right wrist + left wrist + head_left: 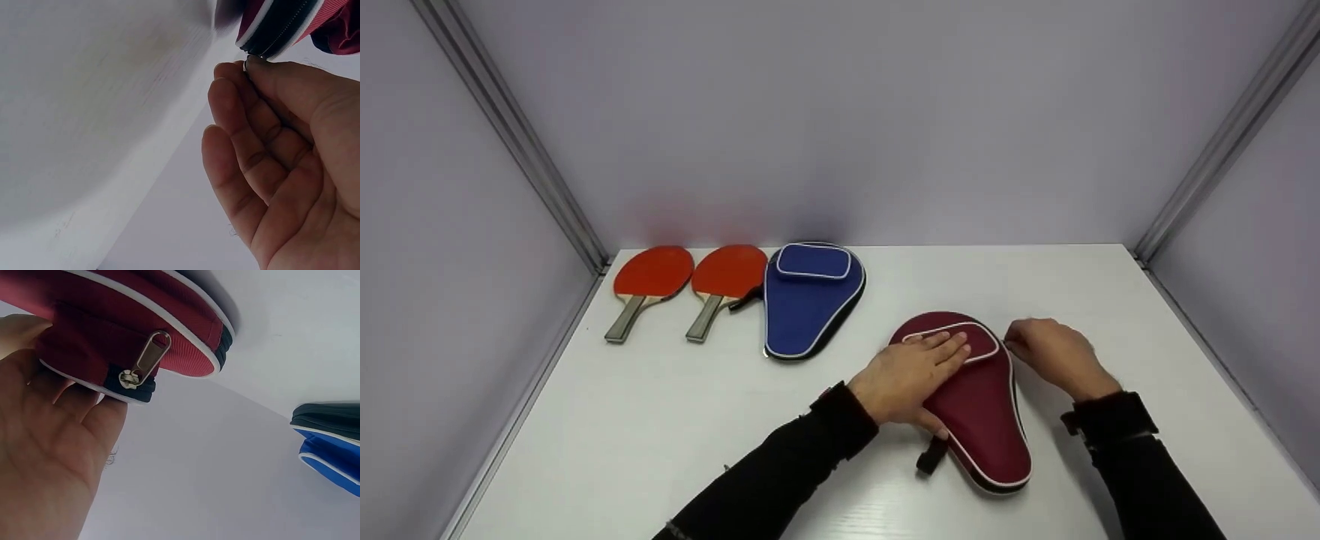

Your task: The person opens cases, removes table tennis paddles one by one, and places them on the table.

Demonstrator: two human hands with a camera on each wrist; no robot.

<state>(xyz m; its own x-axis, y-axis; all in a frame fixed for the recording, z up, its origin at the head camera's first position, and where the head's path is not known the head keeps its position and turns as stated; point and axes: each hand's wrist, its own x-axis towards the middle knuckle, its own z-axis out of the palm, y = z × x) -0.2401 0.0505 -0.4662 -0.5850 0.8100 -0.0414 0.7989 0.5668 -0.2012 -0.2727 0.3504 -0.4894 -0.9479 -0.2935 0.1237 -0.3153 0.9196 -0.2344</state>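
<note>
A dark red table tennis paddle case point(979, 442) with white piping lies on the table, narrow end toward me. My left hand point(911, 375) rests on its upper part, fingers extended over the small pocket point(982, 343) and thumb at the case's left edge. The left wrist view shows that pocket's metal zipper pull point(151, 358) hanging free beside the fingers. At the case's upper right edge, my right hand point(1057, 356) pinches a zipper pull point(246, 66) between thumb and forefinger. Most of this pull is hidden by the fingertips. The black zipper point(281, 25) runs along the side there.
A blue paddle case point(810, 311) lies at the back of the white table point(697, 450). Left of it are two red paddles point(654, 271), their handles toward me. A black strap point(932, 456) sticks out from the red case's left side. Grey walls surround the table.
</note>
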